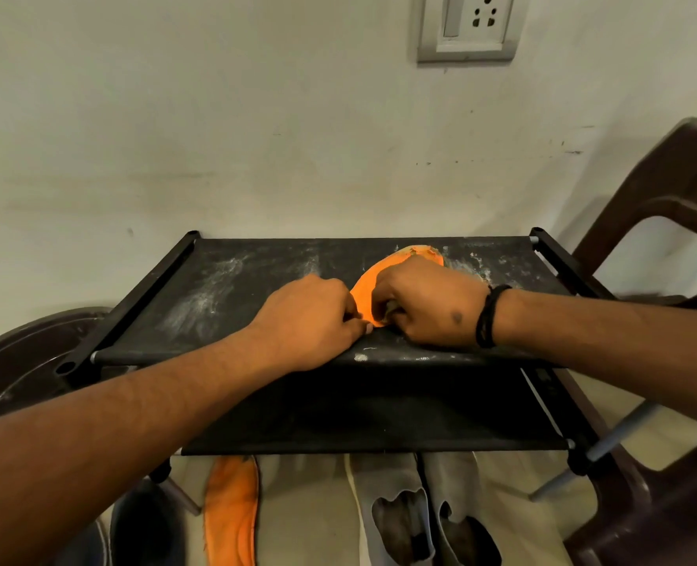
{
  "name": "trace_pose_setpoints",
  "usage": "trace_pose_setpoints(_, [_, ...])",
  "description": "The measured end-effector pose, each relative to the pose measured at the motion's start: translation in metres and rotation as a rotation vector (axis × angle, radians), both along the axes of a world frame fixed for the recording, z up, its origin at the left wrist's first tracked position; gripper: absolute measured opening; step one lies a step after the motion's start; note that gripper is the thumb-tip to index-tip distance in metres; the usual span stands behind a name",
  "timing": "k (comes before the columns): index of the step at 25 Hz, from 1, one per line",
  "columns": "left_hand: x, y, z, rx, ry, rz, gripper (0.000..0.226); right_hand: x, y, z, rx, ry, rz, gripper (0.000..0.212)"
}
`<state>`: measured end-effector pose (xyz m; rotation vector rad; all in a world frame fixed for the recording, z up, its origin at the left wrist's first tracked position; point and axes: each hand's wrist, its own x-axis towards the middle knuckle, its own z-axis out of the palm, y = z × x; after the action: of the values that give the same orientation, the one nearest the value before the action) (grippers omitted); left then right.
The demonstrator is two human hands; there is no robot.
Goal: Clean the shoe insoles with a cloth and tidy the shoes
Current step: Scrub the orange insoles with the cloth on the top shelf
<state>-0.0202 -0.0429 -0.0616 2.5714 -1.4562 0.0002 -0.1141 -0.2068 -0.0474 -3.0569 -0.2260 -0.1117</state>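
Here, an orange insole (369,285) lies on the dusty top shelf (232,288) of a black shoe rack, over toward the right and far side. The left hand (310,316) pinches its near end with curled fingers, and the right hand (424,306) curls over its middle, gripping something grey I cannot make out. Down on the floor near the person lie another orange insole (232,512) and two grey shoes (416,512).

The rack's top shelf (257,288) looks like matt black fabric, dusted with chalky white smears. Its side bars (150,296) look like matt black plastic. The orange insole (365,285) seems soft and foamy. Far right, the brown chair (665,206) is slightly glossy plastic.
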Motion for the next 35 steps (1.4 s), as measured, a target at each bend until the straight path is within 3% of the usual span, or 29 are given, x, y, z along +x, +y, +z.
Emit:
trace_pose_setpoints(2, [0.002,0.000,-0.003,-0.011,0.021,-0.008,0.036,0.007,-0.012,0.002,0.014,0.037,-0.045,0.021])
trace_pose_setpoints(8, [0.005,0.000,-0.007,-0.011,0.071,-0.009,0.038,0.018,-0.044,0.008,-0.192,0.096,-0.261,0.015])
trace_pose_setpoints(11, [0.005,0.000,-0.005,-0.023,0.059,0.004,0.037,0.012,-0.014,0.008,-0.106,0.083,-0.144,0.020])
trace_pose_setpoints(14, [0.002,0.001,-0.003,-0.009,0.045,0.029,0.033,0.006,0.009,0.009,-0.010,0.056,-0.013,0.012])
trace_pose_setpoints(21, [0.004,0.001,-0.004,-0.034,0.101,0.011,0.035,0.030,-0.051,0.006,0.122,-0.017,-0.324,0.008])
trace_pose_setpoints(28, [0.004,0.000,-0.003,-0.004,0.089,0.029,0.031,0.024,-0.002,0.001,0.174,0.042,-0.124,0.017])
trace_pose_setpoints(32, [0.004,0.001,-0.003,-0.057,0.127,0.012,0.031,0.050,-0.031,0.003,0.076,-0.025,-0.296,0.017])
trace_pose_setpoints(35, [0.006,0.003,-0.006,-0.087,0.118,0.016,0.030,0.058,-0.025,0.002,0.070,-0.041,-0.311,0.018])
